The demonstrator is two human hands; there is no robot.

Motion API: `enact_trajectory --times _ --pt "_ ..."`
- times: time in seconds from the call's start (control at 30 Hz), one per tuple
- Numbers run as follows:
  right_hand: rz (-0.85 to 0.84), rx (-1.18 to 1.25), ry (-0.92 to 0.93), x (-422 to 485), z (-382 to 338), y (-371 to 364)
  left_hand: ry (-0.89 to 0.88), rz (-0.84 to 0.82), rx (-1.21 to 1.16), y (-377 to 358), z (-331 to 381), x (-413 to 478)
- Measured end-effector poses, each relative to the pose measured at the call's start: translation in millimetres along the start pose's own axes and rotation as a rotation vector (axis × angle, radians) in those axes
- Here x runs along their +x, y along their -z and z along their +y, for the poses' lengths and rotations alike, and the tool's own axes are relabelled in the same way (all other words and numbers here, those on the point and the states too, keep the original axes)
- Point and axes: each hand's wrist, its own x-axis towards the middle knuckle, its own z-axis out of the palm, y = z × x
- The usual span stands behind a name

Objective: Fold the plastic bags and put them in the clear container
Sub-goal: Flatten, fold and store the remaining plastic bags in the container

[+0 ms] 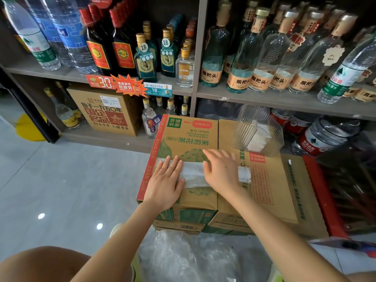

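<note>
On the cardboard box (189, 137), the plastic bag (193, 176) lies seemingly pressed under left hand (165, 184) and right hand (221, 174), each grip flat-fingered.

A whitish, translucent plastic bag (193, 174) lies flattened into a long narrow strip across the left carton (189, 135), near its front edge. Its right end reaches onto the adjoining right carton (272, 186). The left hand (164, 184) and right hand (220, 171) lie flat on it. The clear container (246, 127), ribbed on its walls, sits at the right carton's far edge and holds folded white bags (259, 137). Crumpled clear bags (193, 259) are heaped on the floor before the cartons.
</note>
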Motion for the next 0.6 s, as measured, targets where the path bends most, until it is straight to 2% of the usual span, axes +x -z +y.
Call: enact_trajectory --times 0.07,0.13,0.2,0.27,0.6 --pt "-0.011 -0.035 0.094 -9 -13 -13 -0.008 -0.013 0.016 0 0 0" --pt "-0.178 -0.111 0.134 -17 -22 -27 -0.009 -0.023 0.035 -1 1 0" --pt "-0.277 -0.15 0.136 -23 -20 -39 -0.006 -0.026 0.043 -1 0 0" --pt "-0.295 -0.158 0.121 -28 -11 -41 -0.012 -0.028 0.05 -2 0 1" --pt "-0.323 -0.277 -0.172 -69 89 -7 -0.014 -0.06 0.089 -1 0 1"
